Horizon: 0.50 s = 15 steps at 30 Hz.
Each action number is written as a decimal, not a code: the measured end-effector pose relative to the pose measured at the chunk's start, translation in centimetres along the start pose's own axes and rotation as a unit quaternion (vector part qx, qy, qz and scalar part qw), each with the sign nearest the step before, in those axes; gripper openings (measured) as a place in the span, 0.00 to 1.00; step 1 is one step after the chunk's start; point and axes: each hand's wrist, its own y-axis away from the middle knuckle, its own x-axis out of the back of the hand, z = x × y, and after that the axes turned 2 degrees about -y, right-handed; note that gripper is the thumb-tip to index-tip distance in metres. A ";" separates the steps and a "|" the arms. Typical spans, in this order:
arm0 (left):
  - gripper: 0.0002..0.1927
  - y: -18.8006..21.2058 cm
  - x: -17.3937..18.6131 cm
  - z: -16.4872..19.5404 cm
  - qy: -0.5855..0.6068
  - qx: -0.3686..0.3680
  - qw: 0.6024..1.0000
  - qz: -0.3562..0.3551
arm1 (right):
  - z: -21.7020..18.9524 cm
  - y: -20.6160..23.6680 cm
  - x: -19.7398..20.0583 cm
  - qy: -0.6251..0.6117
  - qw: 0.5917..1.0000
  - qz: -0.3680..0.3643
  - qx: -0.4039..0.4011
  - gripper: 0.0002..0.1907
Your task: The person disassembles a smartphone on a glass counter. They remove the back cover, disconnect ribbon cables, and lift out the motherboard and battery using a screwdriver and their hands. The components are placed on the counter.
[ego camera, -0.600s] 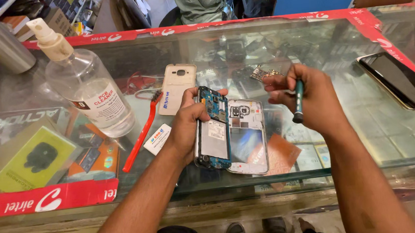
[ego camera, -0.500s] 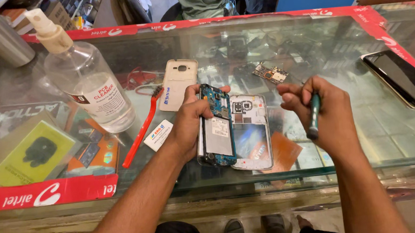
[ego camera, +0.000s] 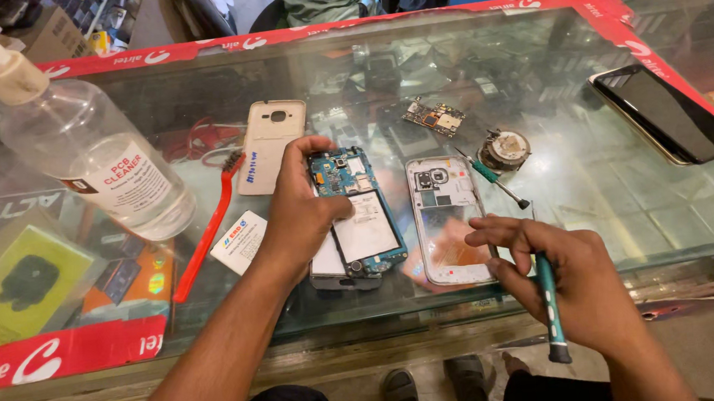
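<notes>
The opened phone body (ego camera: pixel 357 217), blue circuit board showing with a pale battery panel below it, lies tilted on the glass counter, near the front edge. Just right of it lies a silver mid-frame (ego camera: pixel 447 219), flat. The teal-handled screwdriver (ego camera: pixel 549 304) stands almost upright, near right.

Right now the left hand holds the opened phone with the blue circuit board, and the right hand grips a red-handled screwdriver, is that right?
Not quite: in the head view, the screwdriver in the right hand has a teal handle. The left hand does hold the opened phone.
</notes>
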 end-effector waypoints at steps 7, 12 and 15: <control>0.31 0.5 -0.6 0.8 -0.305 -0.122 0.944 0.030 | 0.7 0.4 -0.2 -0.024 0.997 0.069 -0.012 0.17; 0.21 0.1 -1.0 3.0 -0.453 -0.152 0.878 -0.040 | 0.5 1.1 -0.8 -0.043 0.991 0.128 -0.005 0.23; 0.22 -1.7 -0.2 5.2 -0.535 -0.080 0.833 -0.120 | 0.7 1.6 -1.0 -0.084 0.983 0.162 -0.008 0.24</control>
